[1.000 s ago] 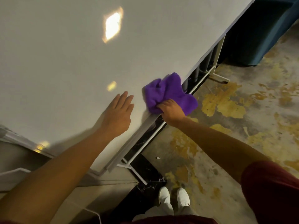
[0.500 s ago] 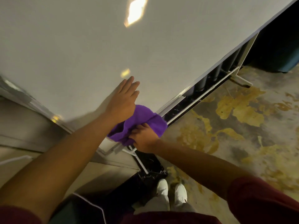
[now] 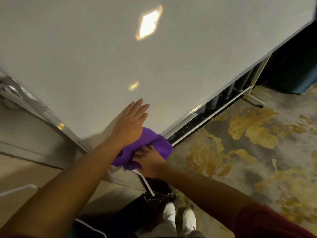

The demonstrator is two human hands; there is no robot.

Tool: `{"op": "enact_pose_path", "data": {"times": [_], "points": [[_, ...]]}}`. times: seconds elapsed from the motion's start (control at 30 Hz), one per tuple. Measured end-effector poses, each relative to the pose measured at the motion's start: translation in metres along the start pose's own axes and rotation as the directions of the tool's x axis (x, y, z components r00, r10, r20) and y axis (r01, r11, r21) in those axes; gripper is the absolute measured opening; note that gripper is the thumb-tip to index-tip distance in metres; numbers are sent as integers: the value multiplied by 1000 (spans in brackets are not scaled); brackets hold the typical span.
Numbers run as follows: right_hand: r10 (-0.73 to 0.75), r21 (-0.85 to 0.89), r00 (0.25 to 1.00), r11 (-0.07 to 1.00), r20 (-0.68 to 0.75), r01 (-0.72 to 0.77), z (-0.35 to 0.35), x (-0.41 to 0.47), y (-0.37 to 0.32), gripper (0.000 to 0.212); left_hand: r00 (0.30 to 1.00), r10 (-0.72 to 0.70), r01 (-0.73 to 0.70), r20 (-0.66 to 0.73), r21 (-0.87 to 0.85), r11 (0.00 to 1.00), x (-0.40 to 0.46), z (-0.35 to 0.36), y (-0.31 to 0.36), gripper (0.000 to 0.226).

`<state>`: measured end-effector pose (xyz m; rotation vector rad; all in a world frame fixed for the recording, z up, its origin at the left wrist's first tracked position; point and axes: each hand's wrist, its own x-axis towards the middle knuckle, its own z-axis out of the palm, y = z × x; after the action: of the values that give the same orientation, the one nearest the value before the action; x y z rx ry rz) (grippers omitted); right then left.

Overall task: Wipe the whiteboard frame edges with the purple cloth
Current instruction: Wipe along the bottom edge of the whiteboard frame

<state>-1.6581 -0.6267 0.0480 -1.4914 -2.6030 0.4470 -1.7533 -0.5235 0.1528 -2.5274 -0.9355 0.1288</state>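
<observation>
The large whiteboard (image 3: 85, 57) fills the upper left, its silver bottom frame edge (image 3: 187, 117) running diagonally toward the lower corner. My right hand (image 3: 147, 160) grips the bunched purple cloth (image 3: 151, 140) and presses it on the frame at the board's lower corner. My left hand (image 3: 132, 122) lies flat on the board surface, fingers spread, just above the cloth and partly covering it. The corner itself is hidden under the cloth.
The board's white stand foot (image 3: 255, 100) rests on the stained concrete floor (image 3: 248, 152). A dark blue object (image 3: 295, 73) stands at the right. A black bin (image 3: 157, 191) sits below the corner, near my white shoes (image 3: 178, 217). A beige wall panel (image 3: 25, 152) is at left.
My right hand slid the cloth down along the bottom frame edge, from mid-edge to the lower corner. My left hand stayed flat on the board.
</observation>
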Motion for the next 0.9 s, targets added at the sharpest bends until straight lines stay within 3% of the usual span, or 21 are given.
{"op": "enact_pose_path", "data": {"times": [0.3, 0.5, 0.57, 0.63, 0.7, 0.77, 0.83, 0.9], "points": [[396, 173, 892, 915, -217, -364, -44, -33, 125, 28, 996, -56, 53, 69, 35, 998, 1, 8, 10, 58], [531, 170, 834, 845, -151, -507, -80, -43, 176, 24, 996, -70, 69, 62, 8, 998, -7, 17, 13, 58], [673, 182, 732, 738, -111, -650, -99, -39, 186, 21, 998, -59, 60, 17, -61, 996, -16, 19, 15, 56], [815, 315, 559, 576, -153, -754, -124, -34, 190, 22, 997, -54, 48, -56, -118, 992, -26, 20, 16, 52], [877, 568, 406, 476, -256, -672, -157, -24, 182, 24, 992, -59, 40, -111, -167, 985, -30, 21, 19, 48], [883, 788, 332, 453, -332, -416, -201, 1, 156, 22, 984, -90, 57, -156, -204, 977, -32, 23, 18, 45], [848, 877, 328, 469, -416, -101, -250, 32, 116, 21, 978, -113, 66, -178, -249, 966, -32, 22, 18, 43], [711, 791, 367, 595, -600, 142, -295, 67, 71, 21, 968, -120, 55, -220, -281, 958, -29, 18, 17, 43]]}}
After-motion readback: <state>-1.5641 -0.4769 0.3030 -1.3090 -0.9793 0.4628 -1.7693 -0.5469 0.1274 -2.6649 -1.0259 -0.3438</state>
